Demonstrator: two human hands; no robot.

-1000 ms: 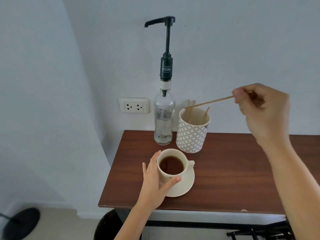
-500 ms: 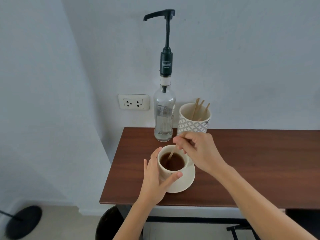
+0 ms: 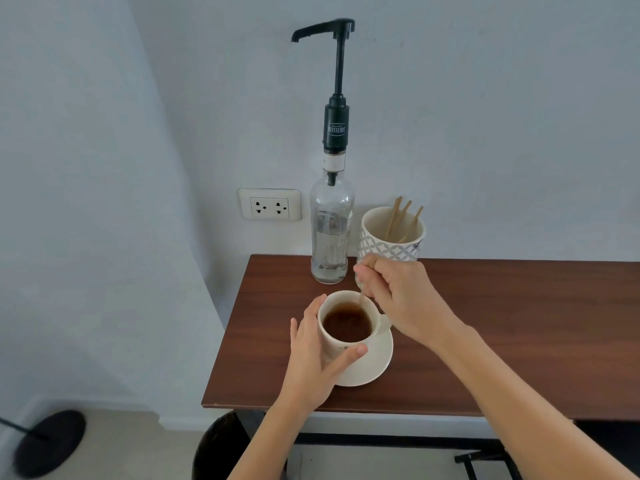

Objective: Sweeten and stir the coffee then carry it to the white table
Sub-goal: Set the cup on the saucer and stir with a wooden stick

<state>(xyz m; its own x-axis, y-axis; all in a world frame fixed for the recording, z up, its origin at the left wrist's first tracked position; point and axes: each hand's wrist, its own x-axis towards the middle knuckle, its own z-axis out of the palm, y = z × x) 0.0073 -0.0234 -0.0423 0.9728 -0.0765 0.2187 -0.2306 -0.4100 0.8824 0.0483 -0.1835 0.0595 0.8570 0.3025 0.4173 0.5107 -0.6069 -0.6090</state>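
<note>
Stirring the coffee

The left hand (image 3: 313,355) hugs the cup (image 3: 346,327); the right hand (image 3: 398,299) pinches the stick (image 3: 361,299). Stir slowly, so nothing spills onto the saucer (image 3: 374,365).

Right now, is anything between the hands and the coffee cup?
Nothing visible. The left hand already wraps the cream ceramic cup, and the right hand dips a thin wooden stir stick straight into the coffee.
</note>
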